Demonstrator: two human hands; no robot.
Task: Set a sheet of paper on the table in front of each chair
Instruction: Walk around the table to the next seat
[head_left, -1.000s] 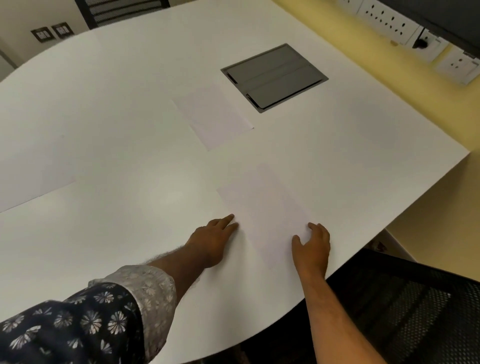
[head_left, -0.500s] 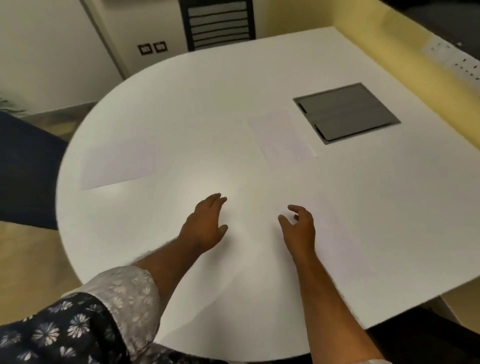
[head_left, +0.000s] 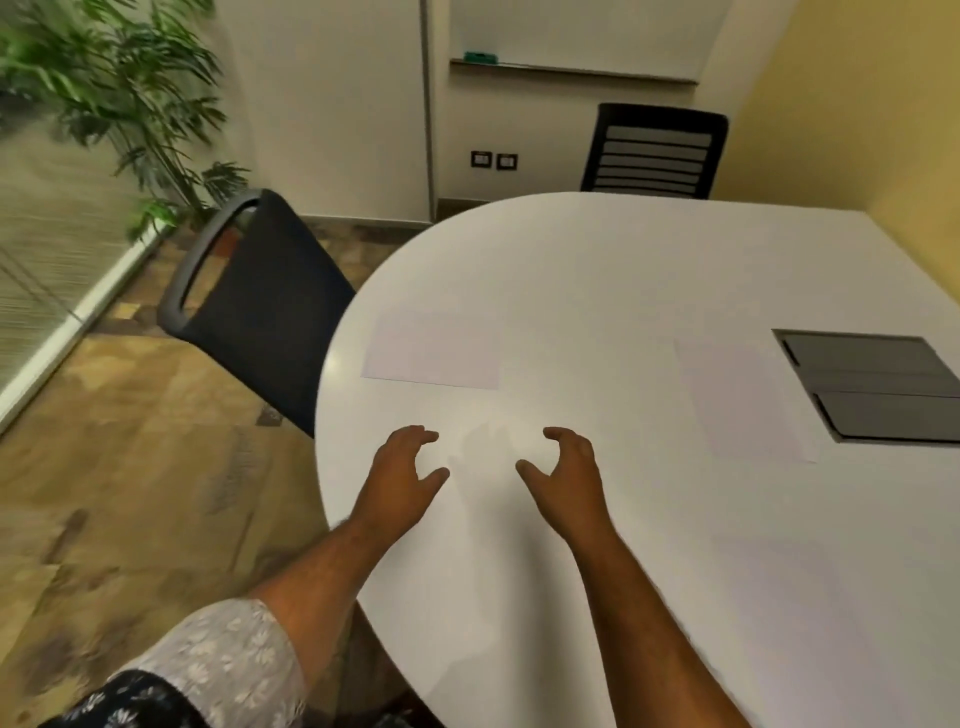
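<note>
A white table (head_left: 597, 270) with a rounded near end fills the right of the view. One sheet of paper (head_left: 434, 351) lies near its left edge, in front of a dark blue chair (head_left: 270, 306). A second sheet (head_left: 743, 397) lies toward the middle, beside a grey hatch. A faint third sheet (head_left: 810, 597) lies at the lower right. My left hand (head_left: 402, 475) and my right hand (head_left: 569, 478) hover over the near table edge, fingers curled and apart, holding nothing.
A black slatted chair (head_left: 654, 150) stands at the far end of the table. The grey cable hatch (head_left: 872, 384) is set into the tabletop at the right. A potted plant (head_left: 119, 98) stands at the far left by a glass wall. A yellow wall runs along the right.
Both hands have lifted off the sheet at the lower right. The view has swung left, bringing the blue chair, the plant and the floor into sight.
</note>
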